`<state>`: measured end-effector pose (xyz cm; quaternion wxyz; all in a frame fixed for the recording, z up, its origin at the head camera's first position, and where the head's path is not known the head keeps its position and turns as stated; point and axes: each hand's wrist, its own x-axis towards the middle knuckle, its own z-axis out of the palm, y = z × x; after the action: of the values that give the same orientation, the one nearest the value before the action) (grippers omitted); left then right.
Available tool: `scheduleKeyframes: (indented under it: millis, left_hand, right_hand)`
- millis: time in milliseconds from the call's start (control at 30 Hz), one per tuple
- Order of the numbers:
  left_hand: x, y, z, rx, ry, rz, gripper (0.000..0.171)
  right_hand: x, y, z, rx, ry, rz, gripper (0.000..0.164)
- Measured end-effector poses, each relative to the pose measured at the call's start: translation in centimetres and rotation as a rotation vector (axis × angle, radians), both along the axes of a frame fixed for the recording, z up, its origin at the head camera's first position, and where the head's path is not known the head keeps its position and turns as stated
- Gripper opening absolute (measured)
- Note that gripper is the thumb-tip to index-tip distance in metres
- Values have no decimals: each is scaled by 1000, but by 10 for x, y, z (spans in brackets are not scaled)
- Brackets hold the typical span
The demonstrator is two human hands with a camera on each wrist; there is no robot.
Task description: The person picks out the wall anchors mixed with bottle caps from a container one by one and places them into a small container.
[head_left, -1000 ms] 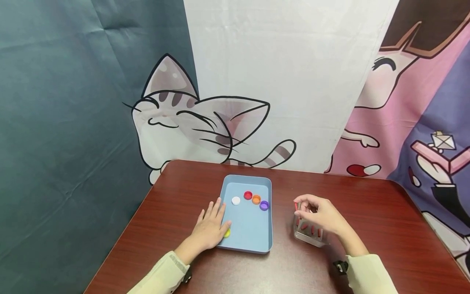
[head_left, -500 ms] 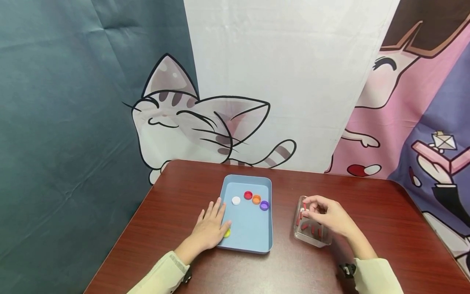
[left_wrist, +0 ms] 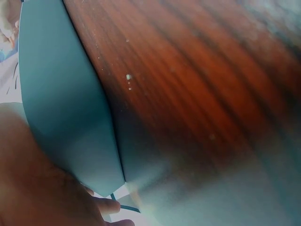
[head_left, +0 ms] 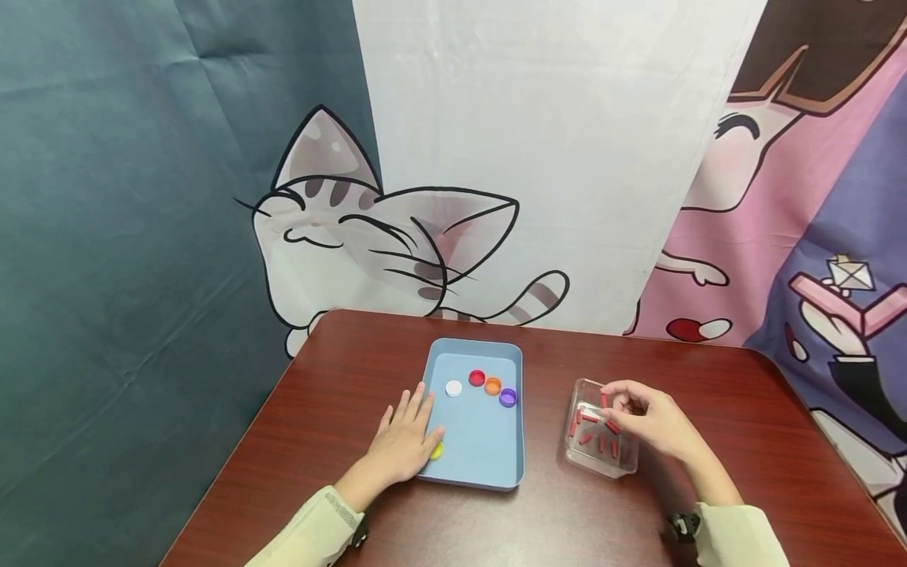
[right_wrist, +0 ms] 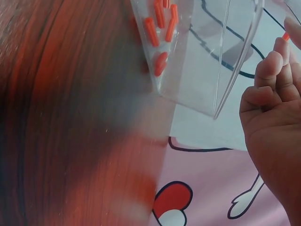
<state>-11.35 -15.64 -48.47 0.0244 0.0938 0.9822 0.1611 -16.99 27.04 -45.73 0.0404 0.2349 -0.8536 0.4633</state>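
My right hand (head_left: 643, 413) pinches a small red stick (head_left: 605, 399) between thumb and fingertips. It is over the right side of a clear plastic box (head_left: 598, 466), which holds several more red sticks (right_wrist: 151, 32) lying at different angles. In the right wrist view the tip of the pinched stick shows at the fingertips, above the box's rim. My left hand (head_left: 398, 445) rests with fingers spread along the left edge of a light blue tray (head_left: 482, 477). Its thumb reaches over the rim beside a yellow cap (head_left: 436, 451), partly hidden.
Inside the tray are a white cap (head_left: 453, 388), a red cap (head_left: 477, 378), an orange cap (head_left: 493, 386) and a purple cap (head_left: 508, 398) near the right wall. The tray and box stand apart on a brown wooden table (head_left: 546, 520). A printed curtain (head_left: 560, 157) hangs behind it.
My right hand has moved right across the clear box, still pinching a red stick, uncovering more of the box and the sticks in it. The left hand stays on the tray edge.
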Motion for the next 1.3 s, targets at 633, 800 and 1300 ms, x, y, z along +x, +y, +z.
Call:
scheduleKeyframes:
  millis: [633, 800, 1300]
  left_hand:
    - [0, -1, 0, 13, -2, -8, 66]
    - [-2, -2, -4, 8, 4, -7, 68]
    - [-4, -1, -2, 8, -12, -2, 67]
  right_hand:
    - [-4, 13, -7, 30, 8, -39, 29]
    - [-7, 15, -8, 67, 15, -59, 29]
    - [-5, 22, -7, 79, -43, -103, 32]
